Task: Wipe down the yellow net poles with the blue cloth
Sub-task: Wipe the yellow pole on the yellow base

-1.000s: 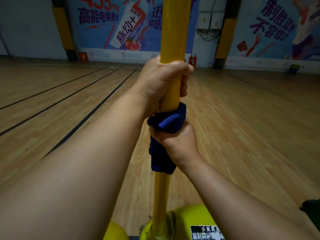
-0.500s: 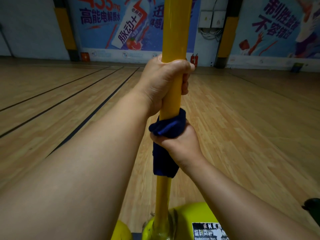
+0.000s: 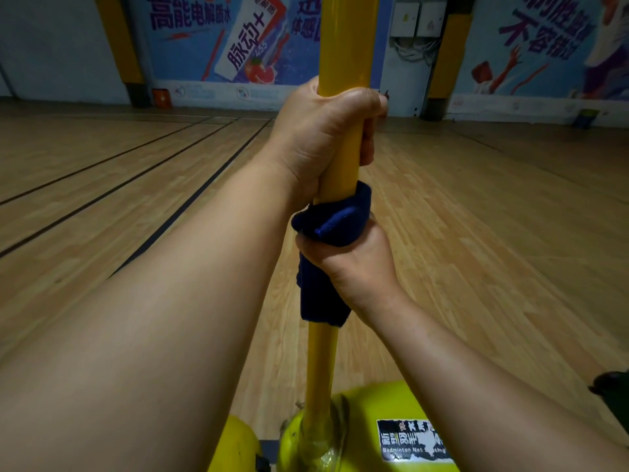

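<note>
An upright yellow net pole (image 3: 343,56), fixed into a yellow-green base (image 3: 367,430) on a wooden court floor (image 3: 493,233), is steadied by the left hand (image 3: 323,131), whose grip is closed fully round the shaft. Just below, a blue cloth (image 3: 332,219) is wrapped round the pole and clamped there by the right hand (image 3: 350,260), its loose end hanging down. The wiping stroke appears to be under way; next, the cloth would likely be slid along the bare shaft with firm squeezing pressure.
</note>
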Available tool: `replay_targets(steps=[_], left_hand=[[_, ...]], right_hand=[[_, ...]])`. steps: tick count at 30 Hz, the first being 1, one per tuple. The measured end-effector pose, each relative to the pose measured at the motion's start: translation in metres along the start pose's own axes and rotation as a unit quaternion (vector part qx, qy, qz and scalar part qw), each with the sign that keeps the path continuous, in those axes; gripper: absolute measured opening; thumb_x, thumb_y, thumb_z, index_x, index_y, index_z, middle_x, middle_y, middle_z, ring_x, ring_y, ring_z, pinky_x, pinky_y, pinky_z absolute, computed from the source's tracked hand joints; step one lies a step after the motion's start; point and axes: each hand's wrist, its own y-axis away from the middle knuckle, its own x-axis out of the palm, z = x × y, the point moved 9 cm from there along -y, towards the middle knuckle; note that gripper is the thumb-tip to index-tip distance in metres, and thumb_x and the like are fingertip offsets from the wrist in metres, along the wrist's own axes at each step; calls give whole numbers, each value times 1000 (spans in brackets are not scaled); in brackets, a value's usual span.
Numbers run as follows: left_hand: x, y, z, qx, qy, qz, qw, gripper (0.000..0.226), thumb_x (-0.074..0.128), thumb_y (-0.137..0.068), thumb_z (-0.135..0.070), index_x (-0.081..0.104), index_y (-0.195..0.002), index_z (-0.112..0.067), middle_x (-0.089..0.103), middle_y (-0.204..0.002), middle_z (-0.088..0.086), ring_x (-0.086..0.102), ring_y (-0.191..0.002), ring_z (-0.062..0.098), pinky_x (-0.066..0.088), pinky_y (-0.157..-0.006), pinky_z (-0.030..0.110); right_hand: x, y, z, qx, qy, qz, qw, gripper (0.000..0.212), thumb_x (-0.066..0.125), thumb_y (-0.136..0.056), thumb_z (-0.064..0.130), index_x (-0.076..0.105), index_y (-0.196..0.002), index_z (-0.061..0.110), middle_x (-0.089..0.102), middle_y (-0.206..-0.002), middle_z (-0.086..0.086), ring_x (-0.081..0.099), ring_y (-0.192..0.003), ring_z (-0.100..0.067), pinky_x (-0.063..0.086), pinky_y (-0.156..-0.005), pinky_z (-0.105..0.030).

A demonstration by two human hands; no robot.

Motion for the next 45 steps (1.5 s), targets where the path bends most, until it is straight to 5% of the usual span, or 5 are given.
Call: replay_targets(steps=[10, 20, 33, 39, 45], left_hand=[[-6, 1, 4, 9, -20, -29, 999, 18, 69, -90, -2, 54, -96, -10, 63, -68, 1, 63, -60, 15, 58, -63, 33], [-8, 33, 52, -61, -34, -32, 997, 15, 71, -90, -7, 57, -96, -9, 63, -75, 4, 63, -65, 16, 57, -64, 31], [-6, 38, 53, -67, -12, -15, 998, 24, 71, -89, -3, 52, -99, -15, 62, -75, 4, 61, -65, 17, 55, -68, 32], [-8, 40, 54, -69, -1, -22, 997, 24, 71, -89, -2, 52, -99, -13, 61, -75, 5, 60, -65, 19, 55, -69, 35], [-10, 42, 52, -63, 4, -20, 998, 25, 71, -88, -2, 54, -103, -14, 63, -78, 2, 64, -66, 14, 56, -68, 32]], right_hand=[[1, 15, -31, 17, -10, -6, 1000, 57, 86, -63, 18, 63, -114, 15, 77, -98, 0, 75, -91, -15, 59, -72, -23], [1, 33, -56, 20, -10, 8, 1000, 46, 82, -71, 1, 61, -110, 17, 78, -88, 15, 74, -85, -2, 54, -69, -11], [-6, 12, -14, -9, 67, 35, 997, 60, 93, -65, 21, 61, -115, 28, 76, -104, 8, 73, -96, -6, 61, -80, -23], [-1, 18, -27, 7, 17, 8, 1000, 61, 92, -65, 20, 61, -117, 22, 76, -103, -7, 75, -95, -31, 61, -84, -55], [-2, 36, -66, 42, -15, 8, 999, 63, 90, -67, 10, 60, -122, 13, 78, -98, -1, 76, -90, -21, 64, -78, -37]])
